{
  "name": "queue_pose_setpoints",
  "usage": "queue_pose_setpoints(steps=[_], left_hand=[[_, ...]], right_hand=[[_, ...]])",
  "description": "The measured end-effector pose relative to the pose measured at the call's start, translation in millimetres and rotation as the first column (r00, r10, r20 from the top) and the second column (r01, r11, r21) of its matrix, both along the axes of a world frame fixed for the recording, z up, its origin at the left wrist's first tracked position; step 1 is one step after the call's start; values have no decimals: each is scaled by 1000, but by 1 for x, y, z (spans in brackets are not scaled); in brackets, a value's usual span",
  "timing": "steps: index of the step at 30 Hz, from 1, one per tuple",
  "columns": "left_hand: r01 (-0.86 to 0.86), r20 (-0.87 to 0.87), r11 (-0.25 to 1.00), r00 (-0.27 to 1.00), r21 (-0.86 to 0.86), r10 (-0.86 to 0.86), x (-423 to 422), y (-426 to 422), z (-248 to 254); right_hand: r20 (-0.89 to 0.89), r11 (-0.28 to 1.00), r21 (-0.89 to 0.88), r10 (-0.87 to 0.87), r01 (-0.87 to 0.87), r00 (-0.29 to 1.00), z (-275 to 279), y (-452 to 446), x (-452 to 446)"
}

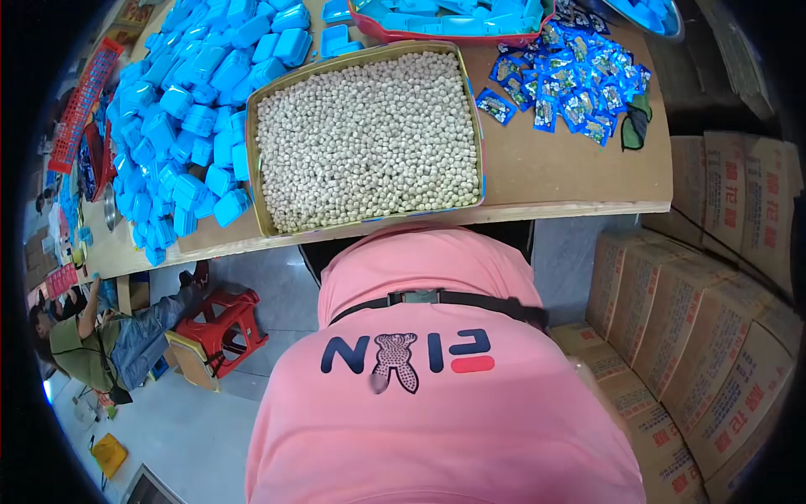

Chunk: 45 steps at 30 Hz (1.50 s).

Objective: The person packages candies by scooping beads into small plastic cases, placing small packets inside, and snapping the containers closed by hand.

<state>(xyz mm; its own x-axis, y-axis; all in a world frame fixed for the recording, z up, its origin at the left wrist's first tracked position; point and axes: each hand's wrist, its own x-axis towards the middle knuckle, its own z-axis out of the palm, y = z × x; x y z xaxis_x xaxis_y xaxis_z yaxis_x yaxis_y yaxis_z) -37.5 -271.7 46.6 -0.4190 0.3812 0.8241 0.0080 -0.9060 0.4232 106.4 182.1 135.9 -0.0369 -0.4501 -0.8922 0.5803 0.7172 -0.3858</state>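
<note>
Neither of my hands shows in the head view; my pink shirt (437,420) fills the lower middle, close to the table's front edge. Straight ahead on the brown table (562,172) stands a shallow box (365,221) filled with small round whitish balls (369,139). To its left lies a large heap of blue plastic cases (189,101). On the right, blue printed sachets (579,80) are spread in a loose pile, with a dark green piece of cloth (636,126) beside them.
Behind the box sits a red-rimmed tray (453,39) of blue plastic pieces; a metal bowl (678,25) stands at the far right corner. Stacked cartons (663,311) line the floor at right. On the left are a red stool (225,328) and a seated person (92,344).
</note>
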Motion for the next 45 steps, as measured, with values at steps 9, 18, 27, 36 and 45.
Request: queue_pose_setpoints(steps=[9, 18, 27, 36, 45], left_hand=[[178, 93, 981, 978, 75, -184, -14, 19, 13], [417, 201, 889, 870, 188, -450, -27, 36, 34], [213, 304, 218, 716, -952, 629, -102, 113, 199], [78, 33, 130, 948, -988, -318, -144, 290, 233], [11, -4, 77, 981, -997, -193, -137, 327, 226]], right_hand=[[-178, 828, -396, -493, 397, 851, 93, 38, -47], [-166, 566, -321, -823, 759, 544, 115, 28, -78], [280, -234, -332, -949, 914, -141, 113, -16, -120], [-57, -151, -473, -978, 868, -202, 111, -7, -159], [-263, -81, -536, -930, 840, -257, 127, 16, -171]])
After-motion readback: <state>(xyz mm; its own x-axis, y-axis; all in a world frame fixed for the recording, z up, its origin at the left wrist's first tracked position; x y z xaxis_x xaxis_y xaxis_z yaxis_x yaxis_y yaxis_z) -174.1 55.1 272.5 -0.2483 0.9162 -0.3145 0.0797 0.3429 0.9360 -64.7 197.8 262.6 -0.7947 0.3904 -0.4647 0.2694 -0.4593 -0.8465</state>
